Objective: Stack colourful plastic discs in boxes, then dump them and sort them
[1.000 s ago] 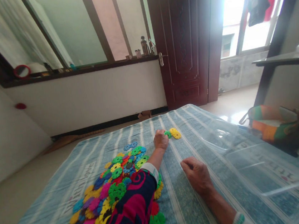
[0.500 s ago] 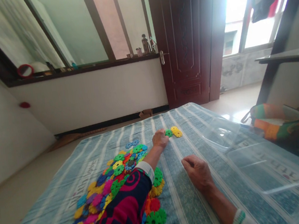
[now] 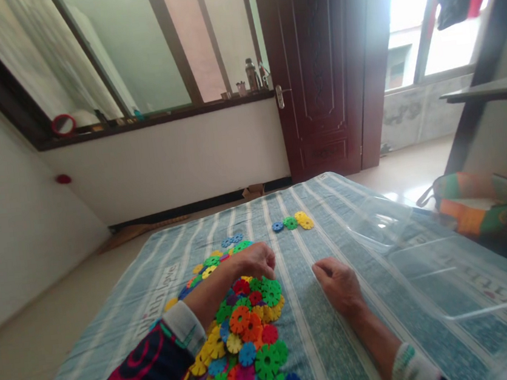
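Above the upper right part of a heap of colourful notched plastic discs [image 3: 249, 355] is my left hand [image 3: 257, 261], its fingers curled downward. Whether a disc is between those fingertips is hidden. My right hand [image 3: 340, 285] rests as a loose fist on the striped bedspread, to the right of the heap, with no object showing in it. Farther off, a blue disc [image 3: 277, 227], a green disc [image 3: 290, 223] and a pair of yellow discs [image 3: 304, 220] lie in a row. Two light blue discs [image 3: 232, 240] sit just beyond the heap.
Clear plastic containers [image 3: 447, 281] stand on the right side of the bedspread [image 3: 307, 342]. An orange and green bag [image 3: 475, 204] is past the bed's right edge, below a dark shelf [image 3: 489, 91]. A brown door [image 3: 318, 73] is at the back.
My left hand has drawn back from the row to the heap. A blue disc now shows at the row's left end, where that hand was. My right hand stays in place.
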`<state>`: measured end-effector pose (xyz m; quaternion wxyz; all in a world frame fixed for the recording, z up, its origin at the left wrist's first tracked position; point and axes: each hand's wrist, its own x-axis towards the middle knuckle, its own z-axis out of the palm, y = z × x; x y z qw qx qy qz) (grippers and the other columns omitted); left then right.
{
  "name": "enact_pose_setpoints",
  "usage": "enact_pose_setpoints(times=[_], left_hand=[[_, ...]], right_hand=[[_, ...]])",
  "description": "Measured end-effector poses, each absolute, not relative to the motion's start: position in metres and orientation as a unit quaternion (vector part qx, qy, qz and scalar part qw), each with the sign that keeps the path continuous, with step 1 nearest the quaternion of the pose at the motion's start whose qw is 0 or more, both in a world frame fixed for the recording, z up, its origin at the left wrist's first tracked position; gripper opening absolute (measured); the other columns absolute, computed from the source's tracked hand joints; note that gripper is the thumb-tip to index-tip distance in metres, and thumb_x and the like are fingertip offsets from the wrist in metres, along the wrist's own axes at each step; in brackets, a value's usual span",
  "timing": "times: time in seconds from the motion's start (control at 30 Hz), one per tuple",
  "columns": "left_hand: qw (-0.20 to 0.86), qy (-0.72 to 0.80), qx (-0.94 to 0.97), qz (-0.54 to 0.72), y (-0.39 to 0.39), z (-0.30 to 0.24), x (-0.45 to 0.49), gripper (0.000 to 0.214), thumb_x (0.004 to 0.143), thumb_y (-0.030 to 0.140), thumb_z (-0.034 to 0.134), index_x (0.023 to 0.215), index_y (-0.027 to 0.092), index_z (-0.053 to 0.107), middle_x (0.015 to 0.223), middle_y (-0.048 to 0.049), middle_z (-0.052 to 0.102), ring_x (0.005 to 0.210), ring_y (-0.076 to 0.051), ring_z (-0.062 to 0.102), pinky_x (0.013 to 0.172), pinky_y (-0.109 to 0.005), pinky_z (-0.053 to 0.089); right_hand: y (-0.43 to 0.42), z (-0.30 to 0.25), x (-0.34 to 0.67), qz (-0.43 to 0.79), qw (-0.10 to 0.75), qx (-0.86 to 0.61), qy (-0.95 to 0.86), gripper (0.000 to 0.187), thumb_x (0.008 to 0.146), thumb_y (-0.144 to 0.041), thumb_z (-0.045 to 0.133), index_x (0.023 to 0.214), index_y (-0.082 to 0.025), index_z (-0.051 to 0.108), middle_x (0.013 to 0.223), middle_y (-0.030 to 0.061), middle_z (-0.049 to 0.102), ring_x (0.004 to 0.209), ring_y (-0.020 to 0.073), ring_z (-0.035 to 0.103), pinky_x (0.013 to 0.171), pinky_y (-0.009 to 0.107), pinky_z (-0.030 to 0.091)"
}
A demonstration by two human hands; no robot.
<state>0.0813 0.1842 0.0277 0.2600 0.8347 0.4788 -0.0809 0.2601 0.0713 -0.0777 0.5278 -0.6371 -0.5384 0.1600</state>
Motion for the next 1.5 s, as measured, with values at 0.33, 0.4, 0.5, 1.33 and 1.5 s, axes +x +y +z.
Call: enact_pose_setpoints(times=[0.33, 0.4, 0.5, 1.33, 1.5], left_hand=[[0.173, 0.462, 0.864, -0.098, 0.144, 0.024, 0.074, 0.018, 0.047, 0.015, 0.073, 0.054, 0.021, 0.057, 0.05, 0.0074, 0.045, 0.054, -0.013, 0.044, 0.051, -0.023, 0.029], [0.168, 0.464, 0.865, -0.097, 0.143, 0.023, 0.075, 0.018, 0.047, 0.014, 0.072, 0.054, 0.021, 0.056, 0.053, 0.0071, 0.045, 0.056, -0.013, 0.044, 0.052, -0.024, 0.029], [0.181, 0.464, 0.862, -0.096, 0.144, 0.022, 0.074, 0.021, 0.046, 0.014, 0.072, 0.053, 0.021, 0.053, 0.054, 0.0075, 0.045, 0.056, -0.013, 0.044, 0.051, -0.023, 0.028], [0.279, 0.586, 0.745, 0.153, 0.25, -0.018, 0.151, 0.033, 0.089, 0.035, 0.057, 0.117, 0.016, 0.057, 0.116, -0.0082, 0.061, 0.096, -0.02, 0.062, 0.08, -0.04, 0.054], [0.219, 0.603, 0.749, 0.163, 0.269, -0.026, 0.168, 0.035, 0.089, 0.034, 0.058, 0.119, 0.017, 0.056, 0.121, -0.0087, 0.059, 0.101, -0.022, 0.061, 0.083, -0.042, 0.053]], right_hand=[[0.075, -0.081, 0.263, 0.155, 0.519, -0.642, -0.542, 0.027, 0.082, -0.031, 0.048, 0.071, -0.02, 0.07, 0.076, 0.0027, 0.067, 0.071, 0.0156, 0.059, 0.07, 0.024, 0.042], [0.075, -0.081, 0.263, 0.153, 0.518, -0.642, -0.543, 0.027, 0.082, -0.031, 0.048, 0.071, -0.021, 0.071, 0.076, 0.0027, 0.067, 0.071, 0.0155, 0.059, 0.07, 0.024, 0.042], [0.076, -0.081, 0.263, 0.152, 0.516, -0.642, -0.546, 0.027, 0.082, -0.031, 0.048, 0.07, -0.021, 0.07, 0.075, 0.0026, 0.067, 0.071, 0.0153, 0.059, 0.07, 0.024, 0.042], [0.077, -0.08, 0.262, 0.14, 0.514, -0.645, -0.547, 0.026, 0.083, -0.028, 0.049, 0.069, -0.021, 0.069, 0.072, 0.002, 0.066, 0.067, 0.0148, 0.059, 0.067, 0.023, 0.04], [0.076, -0.079, 0.262, 0.148, 0.509, -0.647, -0.548, 0.024, 0.083, -0.028, 0.049, 0.07, -0.021, 0.069, 0.074, 0.0019, 0.066, 0.069, 0.015, 0.059, 0.068, 0.023, 0.04]])
